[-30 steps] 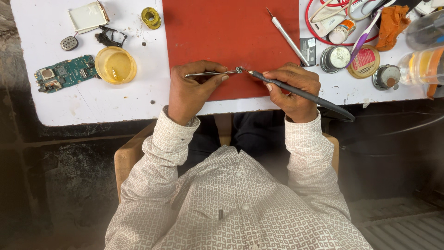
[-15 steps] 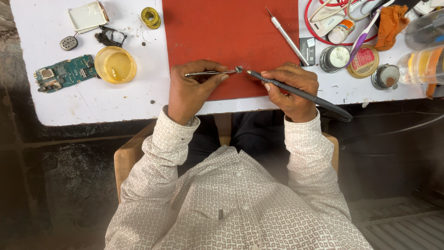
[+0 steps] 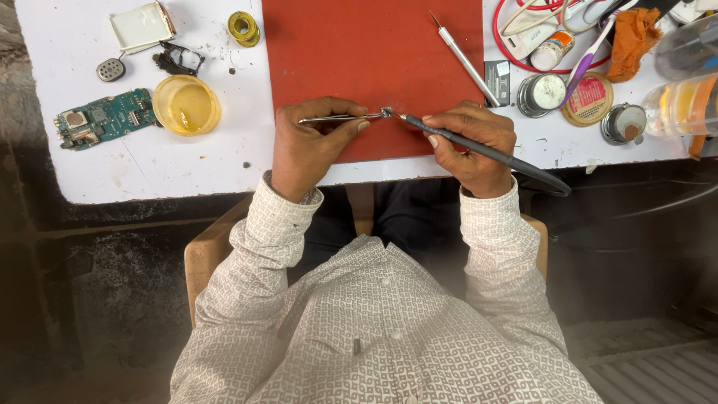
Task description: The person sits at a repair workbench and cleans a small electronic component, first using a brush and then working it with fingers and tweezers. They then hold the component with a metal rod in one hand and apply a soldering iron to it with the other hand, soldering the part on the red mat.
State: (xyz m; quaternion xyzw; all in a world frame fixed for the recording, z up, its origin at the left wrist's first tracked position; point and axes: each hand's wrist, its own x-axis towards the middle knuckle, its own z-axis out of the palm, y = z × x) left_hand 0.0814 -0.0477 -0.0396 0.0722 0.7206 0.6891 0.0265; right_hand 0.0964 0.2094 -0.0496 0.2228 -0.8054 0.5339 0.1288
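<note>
Far left on the white table: a green circuit board, with a small round grille and a white flat block above it. Next, a shallow yellow dish and a spool of yellowish wire. At centre, a red mat. Left hand closed around metal tweezers, tips pinching a tiny component just over the mat's lower part. Right hand closed around a dark soldering iron, tip touching or nearly touching that component; cannot tell which. Further right, a silver pointed tool, round tins, an orange cloth, clear jars.
</note>
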